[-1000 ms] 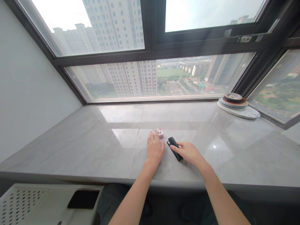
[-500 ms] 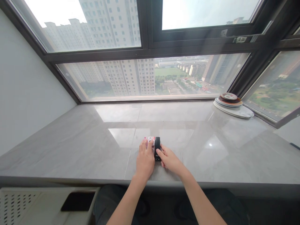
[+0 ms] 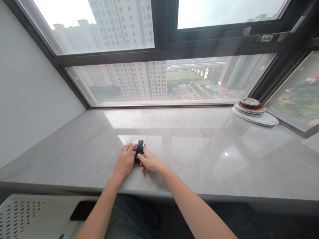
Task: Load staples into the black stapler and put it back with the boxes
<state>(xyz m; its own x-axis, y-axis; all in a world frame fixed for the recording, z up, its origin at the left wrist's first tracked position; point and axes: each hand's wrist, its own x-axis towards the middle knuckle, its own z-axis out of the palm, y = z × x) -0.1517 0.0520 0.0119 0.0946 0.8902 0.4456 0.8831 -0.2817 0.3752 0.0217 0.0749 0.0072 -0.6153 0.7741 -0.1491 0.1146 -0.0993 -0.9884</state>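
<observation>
A small black oblong device (image 3: 138,150) lies on the grey stone window ledge (image 3: 189,156), just left of centre. My right hand (image 3: 149,161) pinches its near end with closed fingers. My left hand (image 3: 125,160) rests palm down right beside it, fingers stretched over small white and red pieces (image 3: 132,142) that peek out past the fingertips. Both hands touch each other around the device.
A stack of plates (image 3: 254,112) stands at the ledge's far right corner by the window. A white perforated bin (image 3: 32,215) with a dark flat object (image 3: 82,209) on it sits below the ledge at lower left. A grey wall bounds the left.
Both hands have slid left along the ledge, carrying the black device and the white and red pieces with them. The device turned from slanted to nearly upright in the view.
</observation>
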